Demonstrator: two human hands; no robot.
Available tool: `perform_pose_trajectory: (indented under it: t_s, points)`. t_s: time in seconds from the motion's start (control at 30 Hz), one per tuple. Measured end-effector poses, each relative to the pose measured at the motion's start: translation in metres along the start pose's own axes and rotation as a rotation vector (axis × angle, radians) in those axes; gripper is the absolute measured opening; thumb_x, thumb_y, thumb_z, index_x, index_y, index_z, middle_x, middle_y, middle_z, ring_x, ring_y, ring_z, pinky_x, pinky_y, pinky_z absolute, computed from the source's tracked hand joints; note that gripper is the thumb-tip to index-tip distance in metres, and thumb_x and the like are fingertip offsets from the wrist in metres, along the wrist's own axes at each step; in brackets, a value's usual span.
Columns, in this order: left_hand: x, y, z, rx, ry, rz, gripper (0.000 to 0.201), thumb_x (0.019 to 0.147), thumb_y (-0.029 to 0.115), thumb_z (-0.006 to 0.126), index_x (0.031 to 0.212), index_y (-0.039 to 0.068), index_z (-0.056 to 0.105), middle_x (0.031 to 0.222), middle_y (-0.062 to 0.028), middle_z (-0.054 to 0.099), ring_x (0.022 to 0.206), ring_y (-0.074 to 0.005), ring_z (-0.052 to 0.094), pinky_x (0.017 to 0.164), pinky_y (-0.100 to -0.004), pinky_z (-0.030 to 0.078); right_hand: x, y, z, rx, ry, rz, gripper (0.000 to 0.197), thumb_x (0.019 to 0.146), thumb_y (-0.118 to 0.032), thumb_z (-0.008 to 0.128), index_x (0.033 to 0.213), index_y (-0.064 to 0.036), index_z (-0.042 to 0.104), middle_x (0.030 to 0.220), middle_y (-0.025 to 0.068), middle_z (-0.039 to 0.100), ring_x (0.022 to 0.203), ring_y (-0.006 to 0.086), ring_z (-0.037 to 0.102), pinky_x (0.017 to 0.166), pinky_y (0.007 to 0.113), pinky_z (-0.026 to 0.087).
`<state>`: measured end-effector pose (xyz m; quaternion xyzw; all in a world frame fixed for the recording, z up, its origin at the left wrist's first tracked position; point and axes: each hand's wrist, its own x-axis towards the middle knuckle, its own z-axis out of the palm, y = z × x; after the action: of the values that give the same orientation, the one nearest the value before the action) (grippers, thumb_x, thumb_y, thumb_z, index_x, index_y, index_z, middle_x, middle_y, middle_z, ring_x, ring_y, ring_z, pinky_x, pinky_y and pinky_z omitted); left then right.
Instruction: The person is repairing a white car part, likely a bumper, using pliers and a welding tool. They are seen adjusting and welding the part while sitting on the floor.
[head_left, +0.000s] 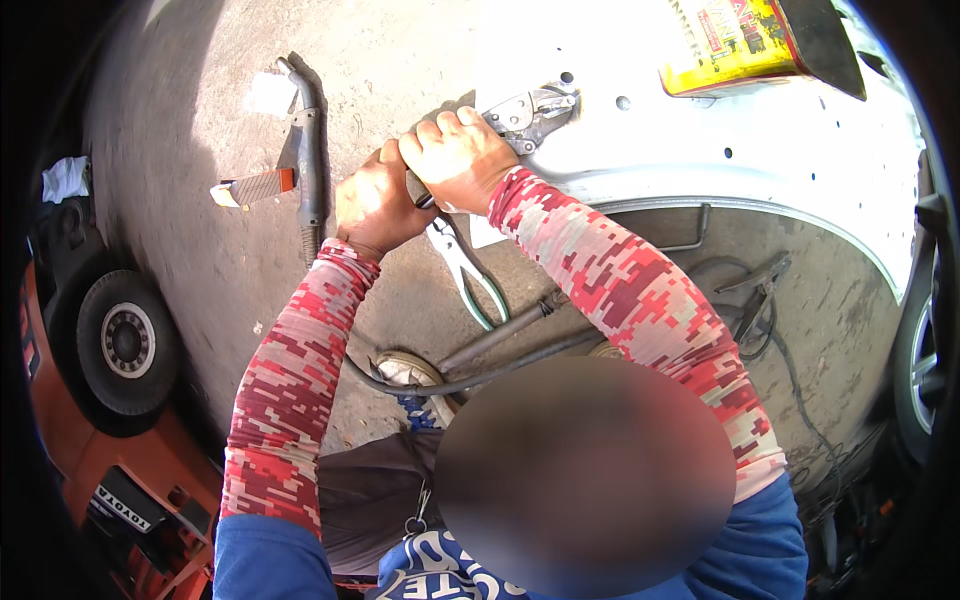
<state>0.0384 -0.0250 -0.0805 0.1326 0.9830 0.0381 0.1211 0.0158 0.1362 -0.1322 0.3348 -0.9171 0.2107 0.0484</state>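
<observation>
We clench both hands on the handles of the metal locking pliers (530,112), the right hand (458,160) closest to the tool's head and the left hand (372,205) just behind it, the 2 touching. The pliers' nose sits at the edge of the white car body panel (700,140), which lies over the concrete floor (200,150) with a yellow tin (730,45) resting on it. A welding torch (308,150) lies on the floor to our left, well apart from the hands, and a wheel (125,340) stands lower left.

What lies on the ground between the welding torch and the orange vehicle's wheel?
Only bare concrete floor lies between the welding torch and the wheel, as the head view shows.
</observation>
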Motion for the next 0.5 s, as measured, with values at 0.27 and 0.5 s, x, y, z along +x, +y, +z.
perform_pose_trajectory:
  t_s: [0.27,0.5]
  points:
    - [-0.001,-0.002,0.003,0.007,-0.001,-0.006,0.073,0.070,0.039,0.092,0.118,-0.002,0.056,0.101,-0.0215,0.072,0.089,-0.0377,0.076,0.078,-0.0447,0.063,0.000,0.000,0.007,-0.057,0.103,-0.019,0.038,0.081,-0.021,0.075,0.115,-0.0093,0.064,0.102,0.0080,0.071,0.099,0.0257,0.067,0.093,0.044,0.049]
    - [0.001,0.003,-0.003,0.026,-0.035,-0.046,0.069,0.071,0.036,0.091,0.118,-0.001,0.057,0.101,-0.0214,0.073,0.093,-0.0374,0.076,0.081,-0.0441,0.062,0.002,-0.003,-0.005,-0.086,-0.078,0.005,0.036,0.091,-0.027,0.070,0.122,-0.0091,0.065,0.114,0.0115,0.073,0.111,0.0274,0.069,0.099,0.045,0.047]
